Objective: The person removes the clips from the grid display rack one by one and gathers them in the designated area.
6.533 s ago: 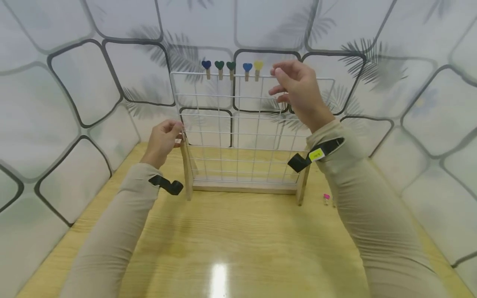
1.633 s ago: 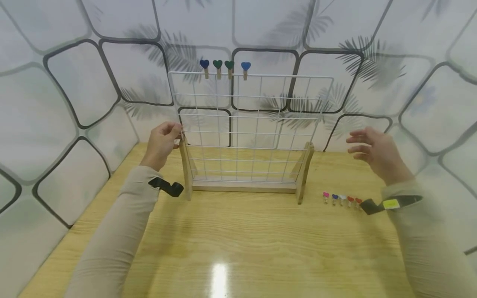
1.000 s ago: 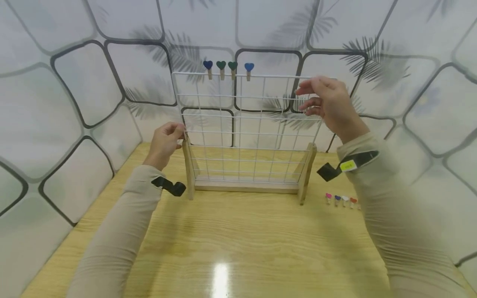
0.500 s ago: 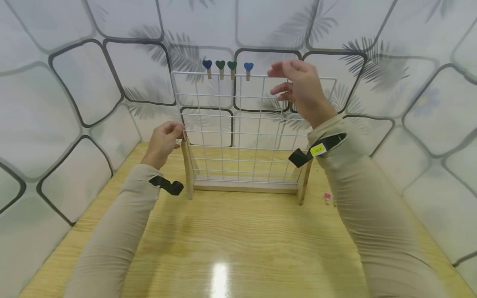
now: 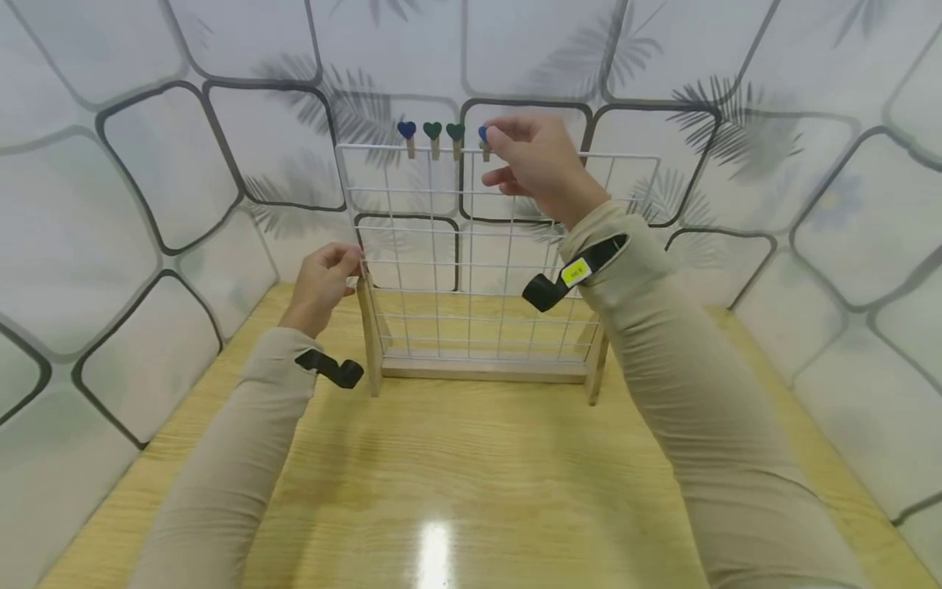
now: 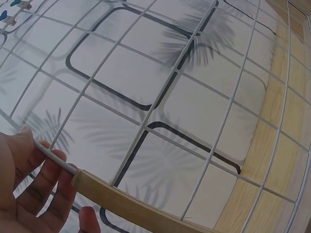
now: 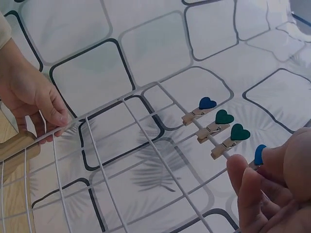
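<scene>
A white wire grid (image 5: 379, 147) stands upright in a wooden stand (image 5: 486, 374). Along its top wire are clipped clothespins with heart tops: a dark blue one (image 5: 407, 131), two green ones (image 5: 432, 131) and a lighter blue one (image 5: 483, 135). My right hand (image 5: 543, 168) pinches that lighter blue clothespin between thumb and forefinger, covering part of it; the right wrist view shows the thumb against its blue heart (image 7: 260, 154). At the grid's left side, my left hand (image 5: 320, 282) grips the edge wire just above the wooden upright (image 6: 121, 196).
The stand sits on a wood-grain table (image 5: 456, 450). Behind and beside it rises a pale patterned backdrop (image 5: 280, 147). My right forearm (image 5: 692, 384) crosses over the table's right side and hides what lies beneath.
A yellow clothespin left the top wire between the first two frames. My right hand came back from the right and reached the lighter blue clothespin. The left hand stayed put.
</scene>
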A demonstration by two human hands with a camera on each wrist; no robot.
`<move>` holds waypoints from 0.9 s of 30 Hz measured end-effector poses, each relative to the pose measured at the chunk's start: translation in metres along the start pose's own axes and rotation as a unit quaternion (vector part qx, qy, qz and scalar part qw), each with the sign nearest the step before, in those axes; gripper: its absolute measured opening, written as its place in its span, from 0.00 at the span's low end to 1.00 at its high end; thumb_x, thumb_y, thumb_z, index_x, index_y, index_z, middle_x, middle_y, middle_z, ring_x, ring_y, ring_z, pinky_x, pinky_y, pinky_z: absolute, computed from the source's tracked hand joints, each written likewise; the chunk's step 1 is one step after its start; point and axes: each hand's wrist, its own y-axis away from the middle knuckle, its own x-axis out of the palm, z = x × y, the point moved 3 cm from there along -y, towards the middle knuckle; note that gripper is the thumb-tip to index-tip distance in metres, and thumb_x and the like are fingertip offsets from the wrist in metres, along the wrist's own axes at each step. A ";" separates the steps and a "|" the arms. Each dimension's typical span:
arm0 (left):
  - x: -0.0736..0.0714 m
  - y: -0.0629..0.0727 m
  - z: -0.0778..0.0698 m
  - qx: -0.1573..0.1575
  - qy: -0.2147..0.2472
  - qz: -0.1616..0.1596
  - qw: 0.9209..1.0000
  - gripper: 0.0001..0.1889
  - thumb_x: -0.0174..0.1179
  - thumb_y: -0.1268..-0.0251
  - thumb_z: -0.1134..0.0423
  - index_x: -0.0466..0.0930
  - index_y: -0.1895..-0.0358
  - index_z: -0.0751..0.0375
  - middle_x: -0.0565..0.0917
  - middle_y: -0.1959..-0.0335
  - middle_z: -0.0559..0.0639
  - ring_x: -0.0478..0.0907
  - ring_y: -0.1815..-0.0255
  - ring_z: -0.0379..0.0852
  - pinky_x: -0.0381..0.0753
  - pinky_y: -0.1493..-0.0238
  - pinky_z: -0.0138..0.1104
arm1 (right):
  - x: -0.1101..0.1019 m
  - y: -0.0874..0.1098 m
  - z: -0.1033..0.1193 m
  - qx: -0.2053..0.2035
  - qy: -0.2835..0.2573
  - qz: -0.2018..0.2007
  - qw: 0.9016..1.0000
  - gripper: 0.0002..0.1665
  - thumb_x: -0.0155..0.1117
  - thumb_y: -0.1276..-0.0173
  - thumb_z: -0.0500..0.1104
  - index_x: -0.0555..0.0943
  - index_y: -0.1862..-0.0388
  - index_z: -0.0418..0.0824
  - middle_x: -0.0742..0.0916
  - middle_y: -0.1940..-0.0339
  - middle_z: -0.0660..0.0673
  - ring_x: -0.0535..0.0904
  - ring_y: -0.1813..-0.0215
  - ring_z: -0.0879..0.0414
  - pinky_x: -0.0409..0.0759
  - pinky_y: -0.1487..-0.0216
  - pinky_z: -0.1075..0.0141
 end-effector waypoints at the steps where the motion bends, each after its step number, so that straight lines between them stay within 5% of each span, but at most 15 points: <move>1: 0.000 0.000 0.000 0.000 0.001 0.000 1.000 0.12 0.51 0.25 0.53 0.78 0.57 0.56 0.79 0.62 0.46 0.74 0.56 0.40 0.75 0.55 0.41 | 0.001 -0.001 0.000 0.001 -0.001 -0.002 1.000 0.20 0.58 0.26 0.44 0.75 0.37 0.42 0.77 0.40 0.45 0.83 0.68 0.52 0.79 0.72 0.71; 7: -0.001 0.001 -0.002 0.004 -0.002 0.005 1.000 0.13 0.51 0.25 0.51 0.77 0.56 0.57 0.79 0.55 0.54 0.75 0.55 0.40 0.75 0.55 0.39 | 0.004 -0.004 0.001 -0.007 0.013 -0.028 0.999 0.14 0.57 0.26 0.42 0.76 0.45 0.39 0.80 0.48 0.44 0.82 0.68 0.54 0.74 0.75 0.73; 16: 0.003 0.002 -0.001 0.001 0.010 0.006 1.000 0.11 0.52 0.25 0.52 0.78 0.58 0.55 0.79 0.60 0.46 0.75 0.55 0.40 0.74 0.54 0.42 | 0.004 -0.006 0.004 -0.026 -0.032 -0.077 0.996 0.03 0.56 0.26 0.41 0.75 0.59 0.41 0.80 0.52 0.44 0.79 0.70 0.56 0.68 0.79 0.73; 27: 0.000 0.002 -0.001 0.001 0.006 -0.008 1.000 0.11 0.53 0.26 0.52 0.79 0.57 0.55 0.80 0.64 0.42 0.75 0.56 0.38 0.76 0.61 0.33 | -0.019 0.018 0.005 -0.046 -0.098 -0.051 0.993 0.11 0.57 0.26 0.43 0.78 0.51 0.38 0.81 0.51 0.43 0.78 0.73 0.53 0.75 0.74 0.69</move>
